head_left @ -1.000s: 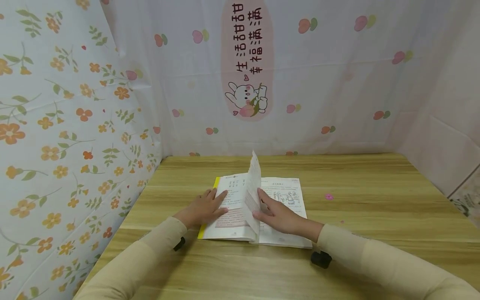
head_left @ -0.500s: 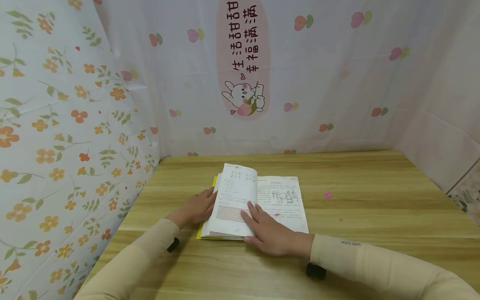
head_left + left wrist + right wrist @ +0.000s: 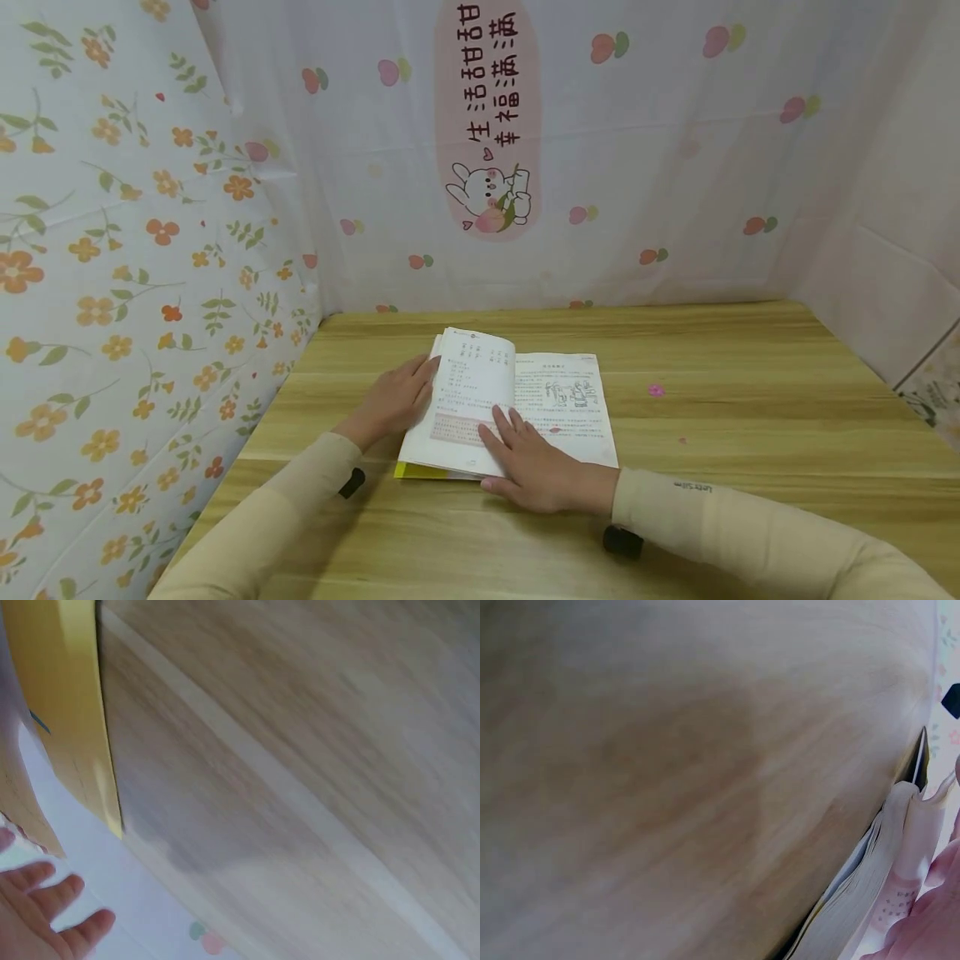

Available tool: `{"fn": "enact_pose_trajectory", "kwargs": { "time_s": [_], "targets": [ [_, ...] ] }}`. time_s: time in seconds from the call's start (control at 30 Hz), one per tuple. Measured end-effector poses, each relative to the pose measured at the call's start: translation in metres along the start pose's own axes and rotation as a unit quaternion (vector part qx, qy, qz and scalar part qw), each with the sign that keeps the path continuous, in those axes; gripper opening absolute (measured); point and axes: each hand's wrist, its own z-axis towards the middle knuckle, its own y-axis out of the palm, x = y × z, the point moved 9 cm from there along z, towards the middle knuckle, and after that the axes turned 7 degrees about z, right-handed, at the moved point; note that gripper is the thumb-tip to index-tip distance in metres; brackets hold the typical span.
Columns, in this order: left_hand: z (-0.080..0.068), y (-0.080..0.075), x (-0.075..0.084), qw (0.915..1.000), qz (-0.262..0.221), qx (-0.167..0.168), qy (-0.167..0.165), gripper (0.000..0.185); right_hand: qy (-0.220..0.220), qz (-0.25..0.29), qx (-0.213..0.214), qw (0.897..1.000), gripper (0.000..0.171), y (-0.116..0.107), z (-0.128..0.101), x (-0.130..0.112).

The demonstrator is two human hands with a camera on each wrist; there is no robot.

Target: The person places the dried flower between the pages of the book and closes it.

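An open book [image 3: 472, 392] with printed pages and a yellow cover [image 3: 423, 472] lies on the wooden table. At its left edge my left hand [image 3: 393, 404] touches the raised pages, its fingertips partly hidden by them. The left wrist view has several loosely spread fingers [image 3: 60, 896] beside the page edges, with the thumb out of sight. Flat across the lower middle of the book, near the spine, rests my right hand [image 3: 536, 467]. Thick page edges [image 3: 855, 892] show beside that hand in the right wrist view.
Right of the book, a small pink flower mark [image 3: 656, 390] shows on the table [image 3: 735, 442]. A patterned white curtain [image 3: 375, 183] hangs behind the table, and a flowered cloth [image 3: 127, 292] covers the left side.
The upright page has gone over to the left and lies down. My right hand moved down onto the page by the spine. My left hand shifted from the page top to its left edge.
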Motion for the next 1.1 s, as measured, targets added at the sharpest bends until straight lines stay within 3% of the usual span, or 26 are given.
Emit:
{"fn": "enact_pose_trajectory", "kwargs": {
  "time_s": [0.13, 0.27, 0.37, 0.5, 0.6, 1.1],
  "targets": [
    [0.004, -0.003, 0.001, 0.9997, 0.009, 0.011, -0.019, 0.048, 0.0, -0.009, -0.001, 1.0, 0.075, 0.002, 0.001, 0.0],
    [0.006, 0.002, 0.006, 0.9998, 0.004, -0.014, -0.011, 0.054, -0.002, -0.023, -0.004, 1.0, 0.076, 0.003, 0.002, -0.002],
    [0.007, 0.015, 0.012, 0.9975, 0.012, -0.07, 0.002, 0.066, -0.006, -0.035, -0.001, 0.999, 0.075, 0.001, 0.003, -0.005],
    [0.002, 0.038, 0.016, 0.9873, 0.038, -0.154, 0.008, 0.08, -0.005, -0.05, 0.002, 0.999, 0.073, -0.002, 0.004, -0.008],
    [-0.003, 0.048, 0.018, 0.9804, 0.054, -0.189, 0.011, 0.085, 0.0, -0.062, -0.001, 0.998, 0.073, -0.001, 0.006, -0.008],
    [-0.008, 0.055, 0.019, 0.9754, 0.043, -0.216, 0.012, 0.092, -0.005, -0.07, -0.001, 0.998, 0.074, 0.0, 0.009, -0.004]
  ]
}}
